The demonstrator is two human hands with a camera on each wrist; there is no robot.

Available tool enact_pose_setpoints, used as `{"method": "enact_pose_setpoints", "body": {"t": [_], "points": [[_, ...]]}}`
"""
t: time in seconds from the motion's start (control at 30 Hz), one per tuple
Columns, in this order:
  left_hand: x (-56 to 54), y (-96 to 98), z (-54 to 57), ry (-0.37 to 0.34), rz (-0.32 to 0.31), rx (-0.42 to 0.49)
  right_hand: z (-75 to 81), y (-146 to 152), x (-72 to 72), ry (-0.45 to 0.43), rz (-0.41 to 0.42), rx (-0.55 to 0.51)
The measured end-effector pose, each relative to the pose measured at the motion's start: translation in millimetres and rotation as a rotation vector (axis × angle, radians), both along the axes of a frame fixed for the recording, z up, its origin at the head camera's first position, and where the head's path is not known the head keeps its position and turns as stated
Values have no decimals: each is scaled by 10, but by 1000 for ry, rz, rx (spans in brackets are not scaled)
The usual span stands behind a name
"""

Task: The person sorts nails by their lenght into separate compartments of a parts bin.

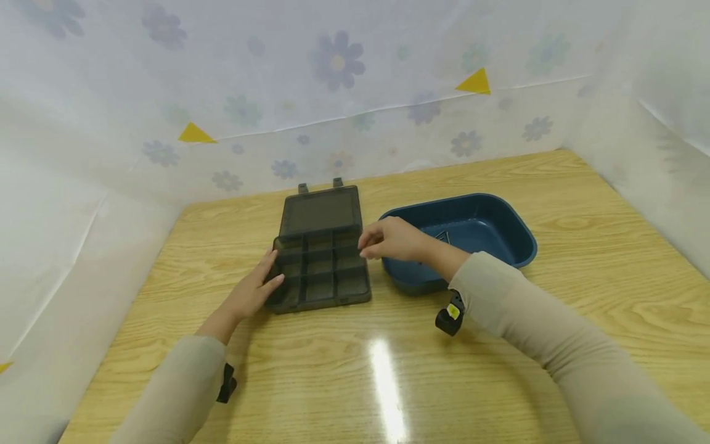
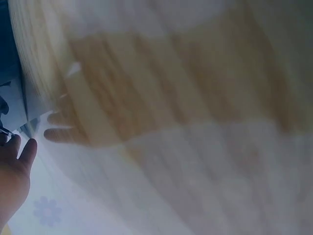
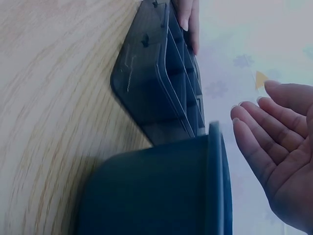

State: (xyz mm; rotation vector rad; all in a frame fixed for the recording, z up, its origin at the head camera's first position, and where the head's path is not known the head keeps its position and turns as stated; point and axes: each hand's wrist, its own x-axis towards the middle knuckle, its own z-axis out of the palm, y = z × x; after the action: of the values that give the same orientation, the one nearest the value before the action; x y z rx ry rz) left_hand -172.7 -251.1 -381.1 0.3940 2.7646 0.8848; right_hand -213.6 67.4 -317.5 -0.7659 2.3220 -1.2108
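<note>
A dark translucent compartment box (image 1: 324, 302) lies on the table with its lid (image 1: 322, 211) folded back behind it. My left hand (image 1: 249, 296) rests on the box's left edge, fingers along the side and thumb over the front left compartment. Between the box and a blue basin (image 1: 521, 237), my right hand (image 1: 396, 239) hovers above the basin's left rim. Its palm and loosely bent fingers (image 3: 274, 129) show nothing held in the right wrist view. In the basin lies a thin, dark, wire-like piece (image 1: 444, 237), partly hidden behind the right hand and wrist.
Wood-grain table (image 1: 310, 370) under everything, with a bright light reflection near the front. White flowered sheeting (image 1: 310, 117) hangs behind and on both sides, with yellow triangles on it. Black wrist camera mounts (image 1: 450, 314) hang below the sleeves.
</note>
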Motion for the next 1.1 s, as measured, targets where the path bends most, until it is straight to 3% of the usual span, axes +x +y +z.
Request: {"method": "enact_pose_setpoints", "body": {"t": [0.73, 1.1], "points": [[-21, -2, -58, -24, 0, 63, 96, 459, -42, -66, -113, -45], [8, 27, -40, -18, 12, 61, -15, 640, -92, -42, -131, -1]]}}
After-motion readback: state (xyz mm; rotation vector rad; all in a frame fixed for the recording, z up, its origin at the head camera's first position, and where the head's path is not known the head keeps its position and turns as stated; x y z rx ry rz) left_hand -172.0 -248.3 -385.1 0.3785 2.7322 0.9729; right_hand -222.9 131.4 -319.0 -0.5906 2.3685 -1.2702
